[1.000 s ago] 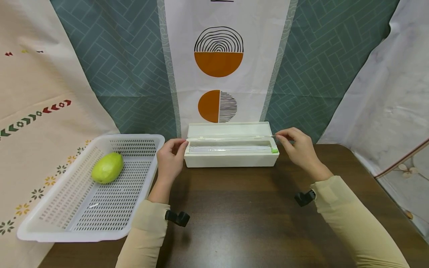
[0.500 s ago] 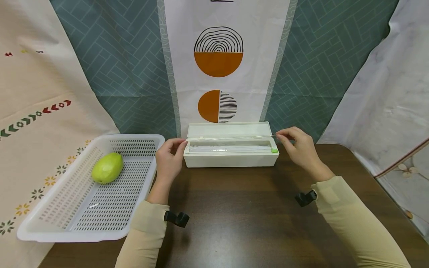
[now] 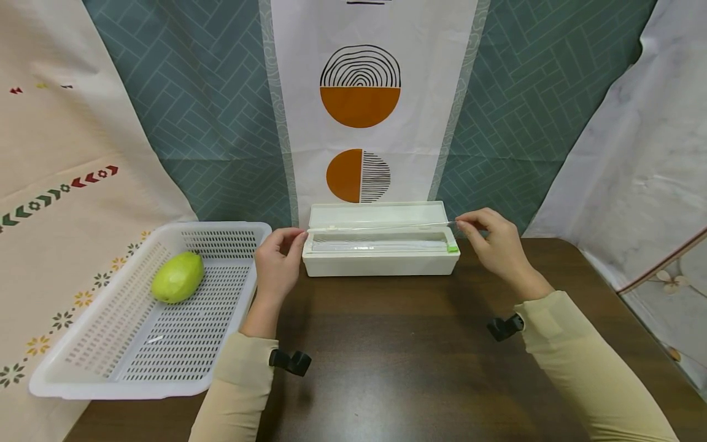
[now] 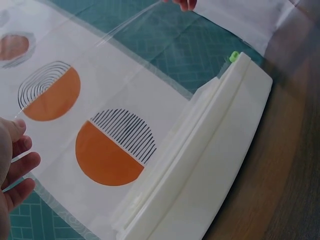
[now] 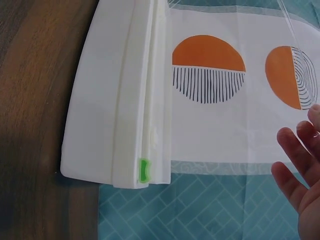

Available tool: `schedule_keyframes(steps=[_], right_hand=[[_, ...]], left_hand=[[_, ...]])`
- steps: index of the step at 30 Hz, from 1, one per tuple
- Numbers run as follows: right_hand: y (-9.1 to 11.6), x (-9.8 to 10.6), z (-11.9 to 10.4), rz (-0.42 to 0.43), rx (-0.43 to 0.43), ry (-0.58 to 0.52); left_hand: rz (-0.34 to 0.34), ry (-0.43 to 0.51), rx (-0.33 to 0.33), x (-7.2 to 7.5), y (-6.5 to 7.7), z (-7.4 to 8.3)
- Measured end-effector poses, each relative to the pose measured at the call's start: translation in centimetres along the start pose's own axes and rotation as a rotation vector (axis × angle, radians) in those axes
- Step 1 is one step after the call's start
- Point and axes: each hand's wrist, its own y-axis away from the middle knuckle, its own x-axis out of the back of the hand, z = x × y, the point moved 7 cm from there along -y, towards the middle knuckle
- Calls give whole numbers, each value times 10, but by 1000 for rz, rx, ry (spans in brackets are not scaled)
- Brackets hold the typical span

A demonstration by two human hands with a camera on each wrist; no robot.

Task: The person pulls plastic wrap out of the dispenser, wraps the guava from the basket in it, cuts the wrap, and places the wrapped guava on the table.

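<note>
A white cling film dispenser (image 3: pixel 381 266) sits at the back of the table with its lid (image 3: pixel 378 212) raised. Inside lies a roll of film, and a green slider (image 3: pixel 453 249) shows at the right end. Clear cling film (image 3: pixel 386 228) stretches above the box between both hands. At its left corner my left hand (image 3: pixel 277 264) pinches the edge between thumb and forefinger. My right hand (image 3: pixel 495 248) pinches the opposite corner, just past the box's right end. In the right wrist view, the right hand's other fingers (image 5: pixel 295 150) hang loosely spread.
On the left stands a white perforated basket (image 3: pixel 138 390) holding a green, oval fruit (image 3: pixel 178 277) and a small white scrap (image 3: pixel 155 339). The brown table (image 3: pixel 397 356) spreads before the dispenser. Patterned cloths (image 3: pixel 221 92) hang behind it.
Both hands keep their pinch on the cling film. They have drifted very slightly apart, the left one leftward and the right one rightward. The dispenser stays in place.
</note>
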Motion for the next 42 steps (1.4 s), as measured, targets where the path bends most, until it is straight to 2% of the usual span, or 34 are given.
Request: schedule_keyframes(steps=[10,18,22,32,39,42], right_hand=[[-1,4,-3,9,12,-7],[-1,6,-5,19,20,-13],[-3,7,-5,29,26,-23],[-4,10,-8,35,25,-23],[-6,12,-10,46,31,-27],[-7,13,-11,44,28,-26]], left_hand=[[34,2,-4,2,-1,6],[37,-8,-25,10,-3,41],[44,-14,-34,12,-3,46],[36,-15,-32,13,-3,45],[38,-1,-27,8,-3,15],[35,8,-28,9,-3,13]])
